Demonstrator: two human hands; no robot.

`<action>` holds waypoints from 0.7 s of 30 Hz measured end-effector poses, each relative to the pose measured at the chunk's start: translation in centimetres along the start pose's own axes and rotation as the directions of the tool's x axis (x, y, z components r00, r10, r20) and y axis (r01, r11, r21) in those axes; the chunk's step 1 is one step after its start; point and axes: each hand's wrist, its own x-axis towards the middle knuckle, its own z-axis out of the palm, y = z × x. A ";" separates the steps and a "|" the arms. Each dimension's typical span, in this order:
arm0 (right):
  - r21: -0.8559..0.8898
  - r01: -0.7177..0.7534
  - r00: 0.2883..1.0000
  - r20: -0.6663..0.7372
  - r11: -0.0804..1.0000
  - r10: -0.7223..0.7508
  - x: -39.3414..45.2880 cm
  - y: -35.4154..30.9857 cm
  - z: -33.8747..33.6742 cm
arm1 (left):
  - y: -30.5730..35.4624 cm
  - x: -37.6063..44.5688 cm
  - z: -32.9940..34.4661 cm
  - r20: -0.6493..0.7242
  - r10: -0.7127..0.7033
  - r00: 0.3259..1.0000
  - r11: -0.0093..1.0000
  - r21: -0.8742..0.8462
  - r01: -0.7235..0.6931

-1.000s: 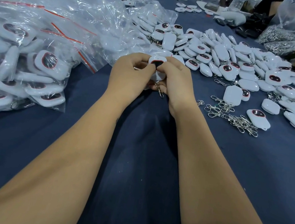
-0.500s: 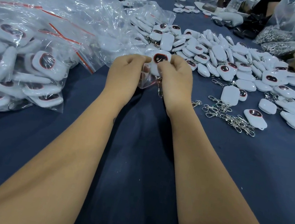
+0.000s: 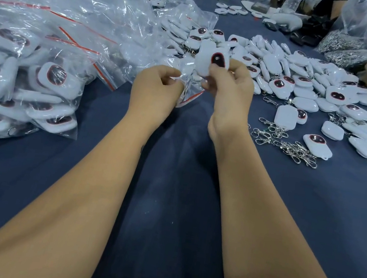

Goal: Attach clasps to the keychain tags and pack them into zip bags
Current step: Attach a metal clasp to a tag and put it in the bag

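Far left of the frame: I am seeing a heap of filled zip bags (image 3: pixel 25 78), red seal strips showing, lying on the blue bench (image 3: pixel 170 209). Empty clear bags (image 3: pixel 97 10) are spreading from upper left toward centre.

Centre, left hand (image 3: pixel 155 93): fingers are curling and pinching the edge of a small zip bag (image 3: pixel 189 91), which is hanging between the two hands, its red strip low beside the right wrist.

Centre, right hand (image 3: pixel 230 91): it is gripping a white keychain tag (image 3: pixel 210 64) by its lower end, dark red-rimmed face toward me, raised just above the bag. I cannot tell whether a clasp is hanging from it; the fingers are hiding that end.

Change: half a second ago both hands were pressing close together around the tag; now they are parting and the tag is sitting higher, clear of the left hand. I am reading this as lining the tag up with the bag mouth, insertion not yet done.

Right of centre: loose clasps (image 3: pixel 281 140) are lying in a tangle on the bench, with the pile of loose tags (image 3: pixel 303 81) behind them toward upper right.
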 end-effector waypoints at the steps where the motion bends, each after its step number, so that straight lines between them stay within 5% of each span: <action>1: -0.107 0.038 0.999 0.021 0.994 -0.035 -0.1 0.3 0.0 | 0.1 -0.1 0.0 -0.008 -0.010 1.000 1.000 -0.018 0.010; 5: -0.621 0.209 0.977 0.103 0.755 -0.185 -0.3 1.4 -0.1 | 0.5 -0.1 -0.3 -0.096 -0.013 0.995 0.995 -0.095 0.004; 9: -0.797 0.282 0.959 0.255 0.533 -0.125 -0.3 1.8 -0.2 | 1.0 -0.5 -0.4 -0.166 0.163 0.973 0.982 -0.068 -0.176; 13: -0.729 0.239 0.967 0.239 0.642 -0.089 -0.5 1.6 -0.1 | 1.1 -1.2 -0.1 -0.152 0.372 0.916 0.928 0.047 -0.369; 17: -0.577 0.208 0.975 0.191 0.790 -0.118 -0.7 1.1 0.1 | 1.0 -1.3 0.1 -0.111 0.413 0.904 0.910 0.087 -0.405; 21: -0.703 0.246 0.946 0.326 0.667 -0.006 -0.6 1.3 -0.3 | 0.8 -1.1 0.2 -0.020 0.332 0.943 0.939 0.101 -0.329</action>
